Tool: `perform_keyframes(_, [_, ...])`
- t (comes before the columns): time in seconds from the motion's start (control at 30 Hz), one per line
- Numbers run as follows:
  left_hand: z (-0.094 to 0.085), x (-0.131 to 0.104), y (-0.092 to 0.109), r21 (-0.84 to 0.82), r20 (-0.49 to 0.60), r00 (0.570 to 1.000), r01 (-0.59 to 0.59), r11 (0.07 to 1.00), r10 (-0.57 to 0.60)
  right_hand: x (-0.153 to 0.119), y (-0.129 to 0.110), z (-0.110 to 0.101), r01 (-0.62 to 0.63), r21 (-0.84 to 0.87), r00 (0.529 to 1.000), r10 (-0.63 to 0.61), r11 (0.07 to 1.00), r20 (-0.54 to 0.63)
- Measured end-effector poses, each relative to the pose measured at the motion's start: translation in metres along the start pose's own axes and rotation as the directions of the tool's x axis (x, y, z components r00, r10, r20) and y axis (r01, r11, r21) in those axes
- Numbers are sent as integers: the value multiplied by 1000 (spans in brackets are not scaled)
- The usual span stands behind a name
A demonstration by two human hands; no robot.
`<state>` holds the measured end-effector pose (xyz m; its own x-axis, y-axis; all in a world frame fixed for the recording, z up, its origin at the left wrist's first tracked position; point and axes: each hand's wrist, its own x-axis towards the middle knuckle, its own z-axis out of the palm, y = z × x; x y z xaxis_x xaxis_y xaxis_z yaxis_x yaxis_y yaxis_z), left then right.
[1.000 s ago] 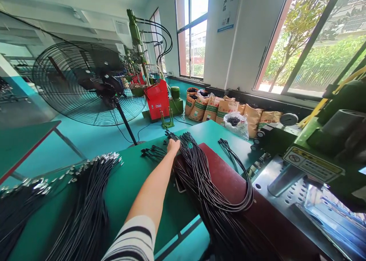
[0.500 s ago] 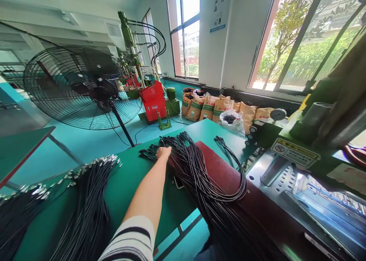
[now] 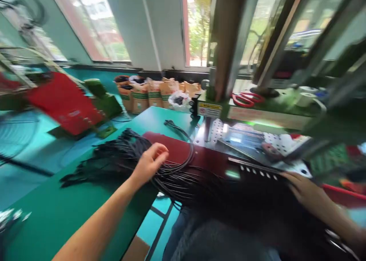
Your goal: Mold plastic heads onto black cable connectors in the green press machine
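My left hand (image 3: 150, 161) hovers over a pile of black cables (image 3: 114, 150) on the green table, its fingers loosely curved and the thumb apart. Nothing shows in its grasp. On the right, blurred by motion, my right hand (image 3: 300, 186) reaches the end of a dark bar with a row of pale oval holes (image 3: 257, 169). Whether its fingers grip the bar cannot be made out. A separate looped bundle of black cables (image 3: 188, 139) lies across the dark red board (image 3: 171, 146). The long cables run down toward my lap.
Beyond the red board stands a green press machine (image 3: 265, 118) with a metal bed and red-handled scissors (image 3: 247, 99) on top. Paper sacks (image 3: 154, 95) line the wall. A red machine (image 3: 65, 104) stands on the floor at left. The green table (image 3: 57, 215) extends left.
The view has swung right, bringing the press and my right hand into sight. My left hand has drawn back from the far end of the cable pile to above its nearer part.
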<state>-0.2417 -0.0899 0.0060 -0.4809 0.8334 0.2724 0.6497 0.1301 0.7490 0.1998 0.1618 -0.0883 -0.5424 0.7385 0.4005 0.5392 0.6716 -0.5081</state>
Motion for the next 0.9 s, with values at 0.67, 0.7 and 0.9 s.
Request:
perform_keyframes(0.67, [198,-75,117,168,808,470,-763,625,356,57,-47,-17,117,-503,836,189,856,516])
perform_keyframes(0.7, [199,-71,118,151,829,456,-740,655,324,63,-49,-21,85,-504,839,211,859,501])
perform_keyframes(0.9, [207,-23,129,-50,984,165,-71,996,61,104,-44,-26,-89,-421,871,276,903,408])
